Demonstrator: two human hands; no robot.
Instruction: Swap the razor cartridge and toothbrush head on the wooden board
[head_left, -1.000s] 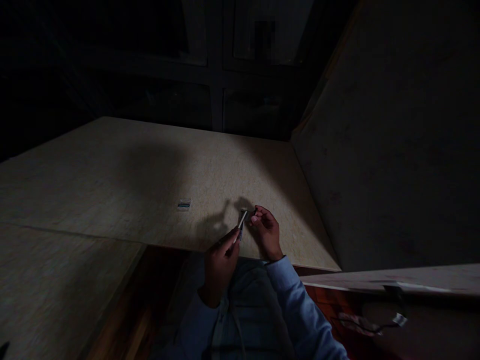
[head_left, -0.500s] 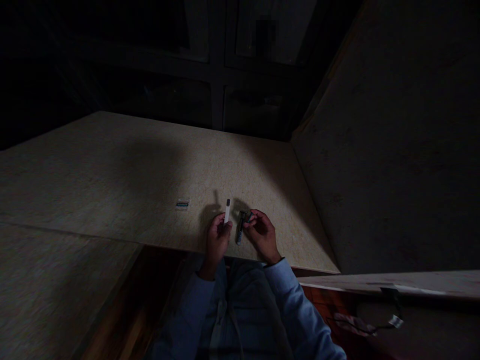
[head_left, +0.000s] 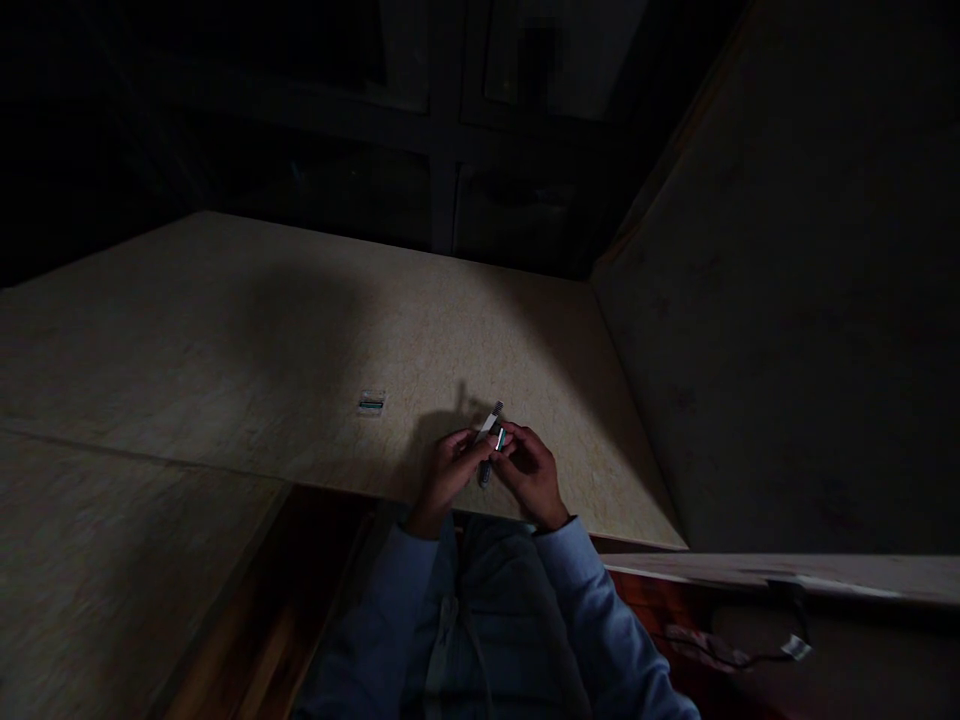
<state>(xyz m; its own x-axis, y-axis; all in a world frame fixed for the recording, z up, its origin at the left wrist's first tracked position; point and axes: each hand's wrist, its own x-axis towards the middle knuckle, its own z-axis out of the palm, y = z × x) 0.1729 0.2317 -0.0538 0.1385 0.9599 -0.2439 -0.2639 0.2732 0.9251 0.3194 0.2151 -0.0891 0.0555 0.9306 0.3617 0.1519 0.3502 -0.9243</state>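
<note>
Change: 0.5 s ago my hands were apart, my left hand holding the white stick upright; now both meet, the stick tilted toward my right hand.
Meaning: I judge I am fitting the 2 parts together.
Left hand: closed around the stick.
Right hand: pinching a small teal-edged piece, touching the stick.
Look: slim, pale, dark-tipped; details too dim.
Place: just above the table near its front edge.
Apart: a small cartridge lies to the left.

Small teal-striped piece on the speckled table; upright board alongside.
</note>
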